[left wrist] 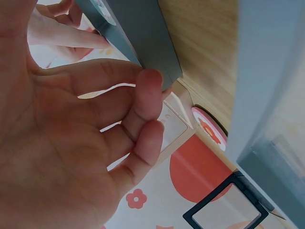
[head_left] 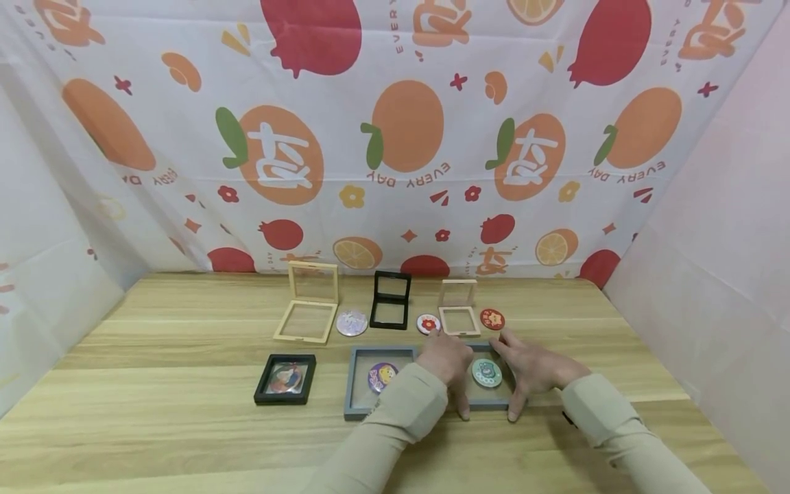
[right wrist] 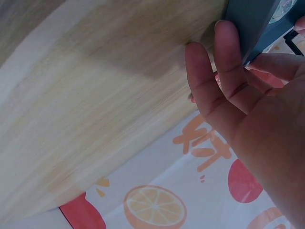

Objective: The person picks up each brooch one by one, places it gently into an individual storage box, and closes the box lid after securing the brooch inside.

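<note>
Head view, left to right: black case [head_left: 263,381] and first grey frame [head_left: 352,384], holding a purple badge [head_left: 379,377], lie on the wooden surface [head_left: 185,412]. Left hand [head_left: 447,362] grips the left side of second grey frame [head_left: 490,405], thumb at near edge, fingers at far edge. Frame sits between both hands, face up, sides running near to far; left side partly covered, long axis cannot be told. Clear centre, round green badge [head_left: 487,373] inside. Right hand [head_left: 537,368] grips the right side likewise.
</note>
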`<state>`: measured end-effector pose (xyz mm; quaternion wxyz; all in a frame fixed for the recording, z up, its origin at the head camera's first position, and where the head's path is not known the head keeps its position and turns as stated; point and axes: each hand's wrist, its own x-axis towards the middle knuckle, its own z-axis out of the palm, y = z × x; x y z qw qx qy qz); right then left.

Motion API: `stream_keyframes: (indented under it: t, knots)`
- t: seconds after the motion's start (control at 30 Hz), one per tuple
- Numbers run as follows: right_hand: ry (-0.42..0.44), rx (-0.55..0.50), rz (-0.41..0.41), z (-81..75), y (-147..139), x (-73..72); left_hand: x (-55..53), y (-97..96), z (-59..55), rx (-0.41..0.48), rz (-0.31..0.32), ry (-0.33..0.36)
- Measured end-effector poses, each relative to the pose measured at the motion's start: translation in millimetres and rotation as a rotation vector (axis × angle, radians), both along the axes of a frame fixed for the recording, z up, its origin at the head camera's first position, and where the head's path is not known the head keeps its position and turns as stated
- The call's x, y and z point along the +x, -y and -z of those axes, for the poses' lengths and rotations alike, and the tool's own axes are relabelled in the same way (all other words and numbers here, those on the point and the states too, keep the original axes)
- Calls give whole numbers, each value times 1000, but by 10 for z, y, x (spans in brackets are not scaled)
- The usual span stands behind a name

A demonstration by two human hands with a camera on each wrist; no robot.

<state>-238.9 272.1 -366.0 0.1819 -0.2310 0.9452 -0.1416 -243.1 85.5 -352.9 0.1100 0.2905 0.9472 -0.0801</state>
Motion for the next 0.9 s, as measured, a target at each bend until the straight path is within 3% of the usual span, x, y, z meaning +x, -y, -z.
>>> stream_keyframes:
  t: [0.9]
  knots:
    - [12,-4,-6,-39,8,14,19,-1,-6,-26,0,-20]
